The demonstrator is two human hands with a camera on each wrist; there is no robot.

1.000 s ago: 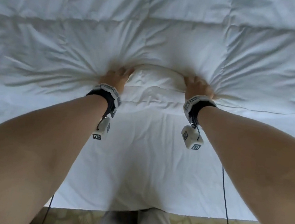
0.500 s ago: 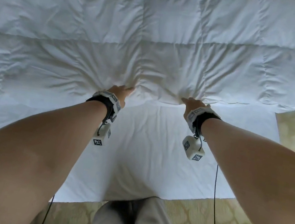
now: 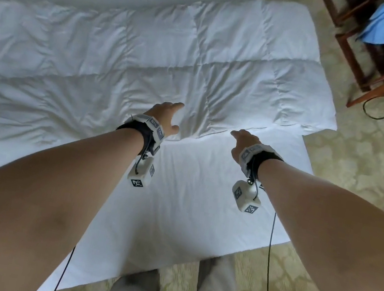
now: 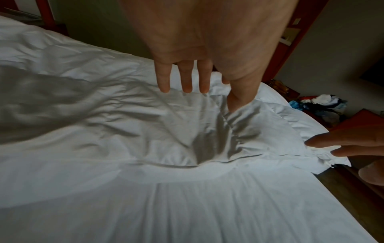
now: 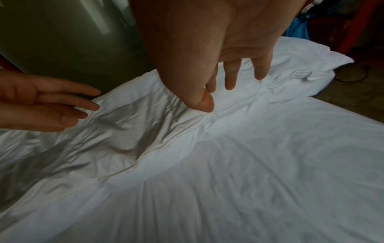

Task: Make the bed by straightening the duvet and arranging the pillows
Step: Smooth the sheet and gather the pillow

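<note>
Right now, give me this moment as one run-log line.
left hand: open, above duvet edge | right hand: open, above duvet edge | duvet: creased, short of bed's near edge | sheet: exposed | pillows: unseen

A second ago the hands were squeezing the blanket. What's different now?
Both hands let go. The left hand and right hand used to grip the duvet edge, bunching it; now their fingers are spread and straight above it, and the bunch has flattened. The view also swung right, so wooden furniture shows. The duvet lies on the bed as before, and the white sheet in front remains uncovered.
</note>
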